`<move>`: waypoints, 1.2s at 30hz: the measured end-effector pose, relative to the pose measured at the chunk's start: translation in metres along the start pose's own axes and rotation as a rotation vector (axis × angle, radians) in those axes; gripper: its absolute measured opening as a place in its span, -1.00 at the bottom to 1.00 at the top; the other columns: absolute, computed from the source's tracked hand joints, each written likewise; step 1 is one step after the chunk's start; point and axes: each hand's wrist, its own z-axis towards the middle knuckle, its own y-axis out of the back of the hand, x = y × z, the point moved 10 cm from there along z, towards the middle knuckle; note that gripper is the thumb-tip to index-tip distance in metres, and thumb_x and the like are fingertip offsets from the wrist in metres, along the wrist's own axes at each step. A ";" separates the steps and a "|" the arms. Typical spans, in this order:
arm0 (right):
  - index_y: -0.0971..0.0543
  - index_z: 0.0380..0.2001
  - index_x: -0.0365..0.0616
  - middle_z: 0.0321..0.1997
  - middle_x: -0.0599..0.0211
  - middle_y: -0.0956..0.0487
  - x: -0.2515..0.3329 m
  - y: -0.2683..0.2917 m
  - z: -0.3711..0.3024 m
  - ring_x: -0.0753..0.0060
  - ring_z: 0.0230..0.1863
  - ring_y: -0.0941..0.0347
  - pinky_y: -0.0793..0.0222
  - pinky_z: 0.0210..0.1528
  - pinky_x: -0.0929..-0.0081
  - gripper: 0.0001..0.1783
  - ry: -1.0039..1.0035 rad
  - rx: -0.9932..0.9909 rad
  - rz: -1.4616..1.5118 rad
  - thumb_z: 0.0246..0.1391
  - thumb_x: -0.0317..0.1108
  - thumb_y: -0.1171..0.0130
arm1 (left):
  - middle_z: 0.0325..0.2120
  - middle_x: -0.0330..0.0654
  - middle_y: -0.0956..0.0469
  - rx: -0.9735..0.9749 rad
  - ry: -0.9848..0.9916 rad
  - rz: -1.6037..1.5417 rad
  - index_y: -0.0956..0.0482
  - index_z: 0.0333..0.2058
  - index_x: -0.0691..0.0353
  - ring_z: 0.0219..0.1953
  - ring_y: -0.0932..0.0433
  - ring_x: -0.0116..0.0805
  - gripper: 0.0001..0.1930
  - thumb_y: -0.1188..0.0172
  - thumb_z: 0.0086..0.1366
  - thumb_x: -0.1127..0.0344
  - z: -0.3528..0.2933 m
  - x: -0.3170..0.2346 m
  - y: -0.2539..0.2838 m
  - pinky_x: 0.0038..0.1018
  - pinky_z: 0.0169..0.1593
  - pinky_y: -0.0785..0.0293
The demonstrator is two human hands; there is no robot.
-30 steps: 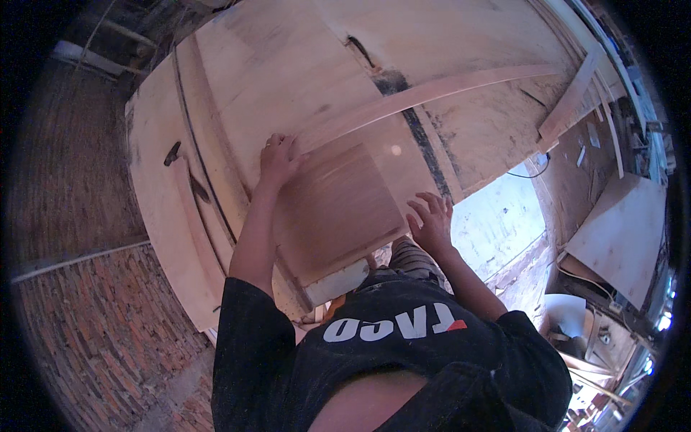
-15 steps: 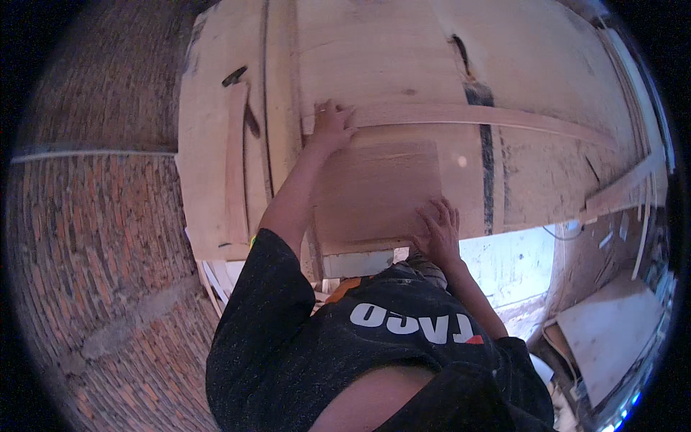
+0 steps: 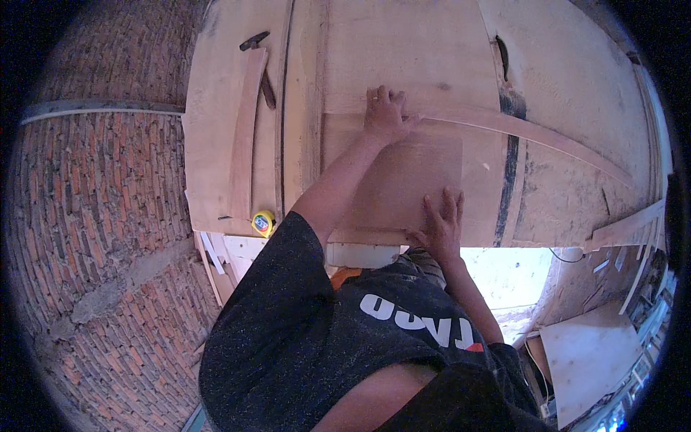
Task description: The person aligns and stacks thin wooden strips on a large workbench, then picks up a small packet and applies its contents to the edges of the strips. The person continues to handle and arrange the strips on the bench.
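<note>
A brown rectangular wooden panel [image 3: 414,169] lies flat on the large plywood worktop in front of me. My left hand [image 3: 387,117] rests near its far edge, fingers apart and slightly bent, thumb stretched to the right. That thumb reaches the near end of a long thin wooden strip [image 3: 533,131], which runs off to the right across the worktop [image 3: 403,43]. Down at the panel's near right corner lies my right hand [image 3: 442,223], its fingers spread on the wood. Neither hand grips anything that I can see.
To the left are a hammer [image 3: 267,75], another wooden strip [image 3: 247,137] and a yellow tape measure [image 3: 263,223] by my left sleeve. A dark slot [image 3: 502,59] opens in the worktop. A brick wall [image 3: 108,237] stands left; a pale sheet [image 3: 586,360] leans at lower right.
My left hand has slid rightward along the panel's far edge. My right hand stays at the near corner. The view has shifted, and the tape measure now shows fully beside my sleeve.
</note>
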 end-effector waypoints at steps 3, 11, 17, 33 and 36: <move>-0.51 0.32 0.07 0.55 -0.18 -0.11 0.003 0.006 0.022 -0.54 0.56 0.13 0.23 0.58 -0.38 0.01 0.020 0.003 0.020 -0.27 0.11 -0.60 | 0.23 0.16 -0.33 -0.089 -0.003 0.040 -0.44 0.30 0.22 0.34 -0.25 0.13 -0.09 -0.12 0.26 -0.45 -0.007 0.001 0.005 0.25 0.48 0.15; -0.48 0.35 0.07 0.56 -0.15 -0.10 0.002 0.006 0.042 -0.50 0.58 0.18 0.23 0.59 -0.38 0.04 -0.010 0.045 -0.002 -0.28 0.06 -0.62 | 0.25 0.05 -0.29 -0.091 0.012 0.087 -0.35 0.36 0.21 0.39 -0.20 0.07 -0.02 -0.14 0.22 -0.50 -0.022 0.002 0.008 0.40 0.46 0.24; -0.48 0.35 0.07 0.55 -0.13 -0.12 -0.001 0.006 0.042 -0.47 0.58 0.15 0.25 0.58 -0.41 0.06 0.029 -0.010 0.050 -0.30 0.10 -0.61 | 0.26 0.03 -0.30 -0.140 0.002 0.076 -0.37 0.31 0.25 0.38 -0.23 0.06 -0.03 -0.15 0.22 -0.49 -0.021 0.001 0.003 0.42 0.45 0.20; -0.55 0.29 0.10 0.54 -0.13 -0.14 -0.031 0.005 0.128 -0.48 0.58 0.14 0.24 0.58 -0.38 0.05 0.016 -0.086 0.079 -0.41 0.05 -0.65 | 0.24 -0.02 -0.33 -0.235 -0.018 0.174 -0.46 0.29 0.16 0.33 -0.32 -0.04 -0.05 -0.18 0.19 -0.53 0.068 0.025 0.020 0.30 0.47 0.13; -0.56 0.29 0.15 0.54 -0.11 -0.15 -0.034 0.003 0.147 -0.57 0.57 0.17 0.21 0.58 -0.38 0.05 0.015 -0.051 0.024 -0.42 0.08 -0.64 | 0.24 -0.01 -0.34 -0.236 -0.023 0.160 -0.49 0.27 0.16 0.34 -0.31 -0.05 -0.06 -0.17 0.19 -0.53 0.088 0.030 0.022 0.27 0.47 0.13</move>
